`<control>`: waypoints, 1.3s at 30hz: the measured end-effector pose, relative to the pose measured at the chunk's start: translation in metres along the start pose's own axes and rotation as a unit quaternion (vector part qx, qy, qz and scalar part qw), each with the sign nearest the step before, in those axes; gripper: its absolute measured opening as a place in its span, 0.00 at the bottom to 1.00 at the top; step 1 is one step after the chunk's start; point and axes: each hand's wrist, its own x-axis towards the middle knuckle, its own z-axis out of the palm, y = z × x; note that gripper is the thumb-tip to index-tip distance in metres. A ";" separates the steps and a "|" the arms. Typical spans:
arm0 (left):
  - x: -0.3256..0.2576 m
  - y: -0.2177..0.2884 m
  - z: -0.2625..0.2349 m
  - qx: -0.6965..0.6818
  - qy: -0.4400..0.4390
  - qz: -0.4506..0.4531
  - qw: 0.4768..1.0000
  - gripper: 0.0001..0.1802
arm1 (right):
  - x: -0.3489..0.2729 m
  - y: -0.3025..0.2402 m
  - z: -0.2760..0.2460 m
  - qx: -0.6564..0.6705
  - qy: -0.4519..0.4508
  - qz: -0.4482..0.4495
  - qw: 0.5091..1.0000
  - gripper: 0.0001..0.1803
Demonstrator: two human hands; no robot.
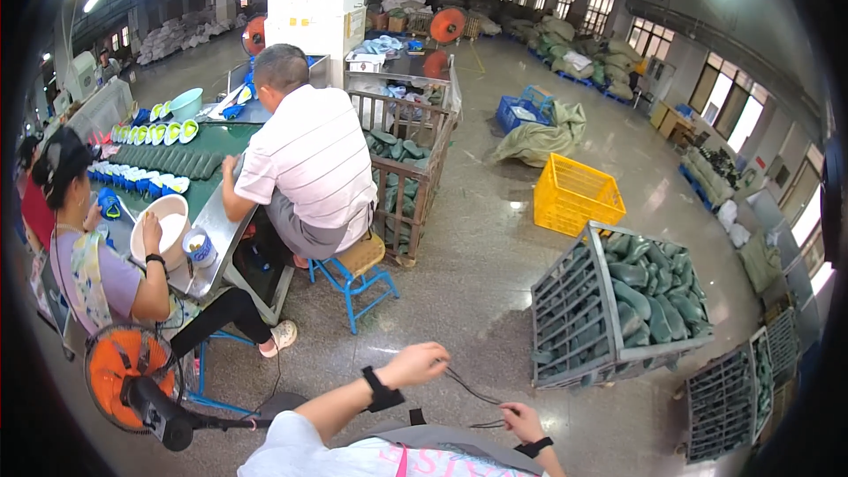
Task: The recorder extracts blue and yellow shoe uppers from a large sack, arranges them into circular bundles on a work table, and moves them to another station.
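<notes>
In front of my body I hold a thin black cord point(471, 386) that runs in a slack line between my hands. My left hand point(417, 365) is closed, with the cord at its fingertips. Lower and to the right, my right hand point(525, 423) pinches the cord's other part, and a short length trails left from it. Each of my wrists has a black band, the left one point(382, 389) being wider.
A metal crate point(565, 318) of green shoe-shaped pieces stands to the right, with a yellow basket point(579, 194) behind it. At left are an orange fan point(132, 378), a blue-legged stool point(355, 263) and two people seated at a workbench point(221, 228).
</notes>
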 end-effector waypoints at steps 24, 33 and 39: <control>0.525 -0.178 -0.027 -0.450 -0.044 -0.028 0.891 0.37 | 0.543 -0.422 -0.181 -0.098 -0.549 -0.277 0.783 0.09; 0.759 -0.305 -0.125 -0.327 -0.074 -0.054 0.941 0.24 | 0.754 -0.583 -0.246 0.007 -0.411 -0.227 0.883 0.08; 0.905 -0.377 -0.159 -0.313 -0.003 -0.097 0.945 0.17 | 0.903 -0.606 -0.332 0.166 -0.210 -0.142 0.953 0.13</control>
